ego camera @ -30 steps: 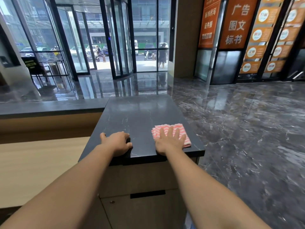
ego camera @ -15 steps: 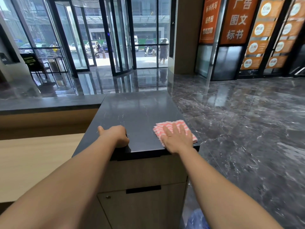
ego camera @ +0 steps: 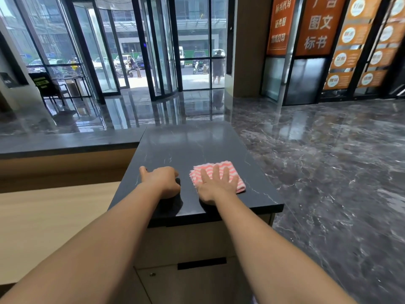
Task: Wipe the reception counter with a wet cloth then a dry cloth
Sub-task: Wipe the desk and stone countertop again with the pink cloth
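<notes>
Dark stone table (ego camera: 192, 145) fills the middle. The pink striped cloth (ego camera: 229, 168) lies on the table's near right part. The right hand (ego camera: 217, 186) presses it flat, fingers spread, grip open. The left hand (ego camera: 163, 181) rests on the table's near middle, fingers curled around nothing. Looks like one wiping pass underway; no second cloth visible, so more remains.

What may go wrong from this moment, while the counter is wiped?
1. The right hand presses flat on the striped cloth, not gripping it; near the right edge of the counter it might slip off onto the floor.
2. The left hand leans on the top, so the patch under it may be missed.
3. No second cloth is in view; moisture might dry into streaks.
</notes>
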A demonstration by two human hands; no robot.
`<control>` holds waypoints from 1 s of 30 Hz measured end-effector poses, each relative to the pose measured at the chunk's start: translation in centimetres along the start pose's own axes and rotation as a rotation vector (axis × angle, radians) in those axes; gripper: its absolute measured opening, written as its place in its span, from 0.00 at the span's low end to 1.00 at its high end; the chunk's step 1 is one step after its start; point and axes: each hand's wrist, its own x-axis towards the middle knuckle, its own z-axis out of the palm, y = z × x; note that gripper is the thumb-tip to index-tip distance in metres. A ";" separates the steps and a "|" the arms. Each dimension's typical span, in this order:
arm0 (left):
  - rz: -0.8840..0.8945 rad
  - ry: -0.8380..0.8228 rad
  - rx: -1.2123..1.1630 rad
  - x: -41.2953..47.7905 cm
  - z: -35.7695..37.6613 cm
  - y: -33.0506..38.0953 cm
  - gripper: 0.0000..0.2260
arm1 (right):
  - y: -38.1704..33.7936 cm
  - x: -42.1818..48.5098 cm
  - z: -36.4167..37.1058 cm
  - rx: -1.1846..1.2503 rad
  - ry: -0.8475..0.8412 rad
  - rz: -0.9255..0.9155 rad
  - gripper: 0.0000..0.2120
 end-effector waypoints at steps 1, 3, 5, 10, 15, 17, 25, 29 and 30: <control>0.002 -0.007 -0.002 0.3 0.0 -0.3 0.11 | 0.4 0.8 -0.3 0.012 -0.005 0.005 0.28; 0.007 -0.007 -0.004 1.4 -0.2 -1.3 0.16 | 0.9 3.0 -0.9 0.047 0.002 0.039 0.28; 0.018 -0.007 0.001 2.5 -0.5 -2.4 0.20 | 1.7 5.2 -1.5 0.066 0.013 0.090 0.28; 0.057 -0.045 0.005 6.5 -1.4 -5.0 0.20 | 2.9 10.9 -3.2 0.073 0.012 0.218 0.29; 0.090 -0.077 -0.016 11.5 -2.4 -7.2 0.21 | 2.6 16.0 -4.3 0.086 0.014 0.277 0.29; 0.107 -0.082 -0.032 13.1 -2.4 -8.1 0.22 | 2.3 17.8 -4.7 0.085 0.019 0.282 0.29; 0.063 -0.033 -0.435 16.7 -0.6 -12.6 0.23 | -2.8 24.3 -5.1 0.080 0.039 0.225 0.28; -0.085 0.059 -0.733 16.9 0.0 -14.3 0.21 | -9.5 26.2 -4.2 0.067 0.047 0.087 0.28; -0.119 0.059 -0.862 16.8 0.0 -14.6 0.19 | -11.7 26.4 -3.8 0.061 0.041 0.033 0.28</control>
